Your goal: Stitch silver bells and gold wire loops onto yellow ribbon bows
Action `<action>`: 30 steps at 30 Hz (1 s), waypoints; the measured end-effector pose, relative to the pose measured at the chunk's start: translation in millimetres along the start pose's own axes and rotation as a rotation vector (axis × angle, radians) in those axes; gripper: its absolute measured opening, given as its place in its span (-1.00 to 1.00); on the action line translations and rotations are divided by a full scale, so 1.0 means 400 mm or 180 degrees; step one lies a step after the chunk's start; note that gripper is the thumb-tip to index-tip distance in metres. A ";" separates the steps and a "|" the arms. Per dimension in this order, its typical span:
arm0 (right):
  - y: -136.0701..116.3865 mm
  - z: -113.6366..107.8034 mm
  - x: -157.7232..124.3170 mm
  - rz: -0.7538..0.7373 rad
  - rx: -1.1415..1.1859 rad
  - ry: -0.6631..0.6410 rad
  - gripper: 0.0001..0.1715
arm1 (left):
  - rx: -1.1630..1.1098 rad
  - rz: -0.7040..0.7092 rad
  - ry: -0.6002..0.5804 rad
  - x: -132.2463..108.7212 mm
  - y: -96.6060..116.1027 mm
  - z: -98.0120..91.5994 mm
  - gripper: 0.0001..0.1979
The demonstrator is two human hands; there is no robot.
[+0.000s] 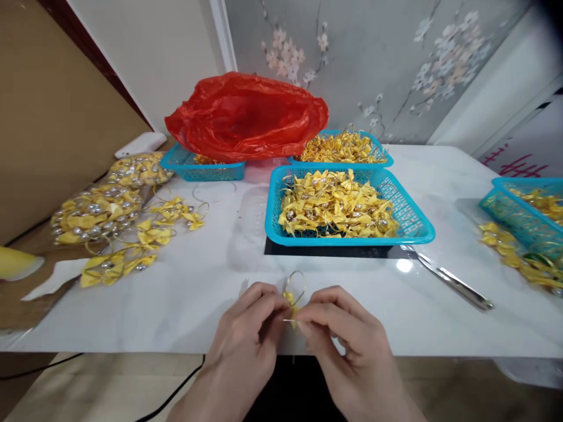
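Observation:
My left hand [250, 334] and my right hand [347, 340] meet at the near edge of the white table [220, 275]. Both pinch a small yellow ribbon bow [291, 300] with a thin gold loop standing up from it. The fingertips of both hands are pressed together on the bow, and most of it is hidden between them. Just beyond the hands stands a blue basket [417, 225] heaped with the same yellow bows.
Loose bows [127, 246] and clear bags of bows [97, 211] lie at the left. Two more blue baskets sit behind, one [197, 167] under a red plastic bag [246, 117]. Another basket [519, 211] is at the right edge. Metal tweezers [453, 281] lie right of the hands.

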State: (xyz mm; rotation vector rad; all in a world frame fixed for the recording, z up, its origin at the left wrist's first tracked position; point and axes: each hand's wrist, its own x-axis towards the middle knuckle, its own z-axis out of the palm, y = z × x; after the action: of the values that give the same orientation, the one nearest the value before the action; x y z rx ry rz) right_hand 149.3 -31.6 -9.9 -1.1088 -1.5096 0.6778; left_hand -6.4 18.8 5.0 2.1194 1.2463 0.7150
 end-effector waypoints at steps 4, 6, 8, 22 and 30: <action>0.017 0.036 0.000 -0.0116 -0.0287 0.0161 -0.75 | -0.0189 -0.0434 -0.0140 0.001 -0.003 0.001 -0.81; 0.029 0.041 -0.003 -0.0063 -0.0509 0.0197 -0.74 | -0.0287 -0.0675 -0.0319 -0.001 -0.008 -0.002 -0.81; 0.038 0.038 -0.007 -0.0022 -0.0634 0.0159 -0.75 | -0.0405 -0.0817 -0.0524 -0.002 -0.012 -0.007 -0.79; 0.062 0.018 -0.002 -0.0700 -0.1889 0.0072 -0.67 | -0.0867 -0.0913 -0.0618 -0.008 -0.029 -0.010 -0.79; 0.052 0.014 0.016 -0.0903 -0.2234 -0.0053 -0.68 | -0.0360 -0.0924 -0.0622 -0.001 -0.017 -0.020 -0.83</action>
State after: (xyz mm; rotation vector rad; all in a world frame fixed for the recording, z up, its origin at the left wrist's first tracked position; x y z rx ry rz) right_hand 150.0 -16.6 -26.7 -1.3535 -1.9358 -0.0613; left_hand -16.3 22.8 5.7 1.8187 1.3347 0.4304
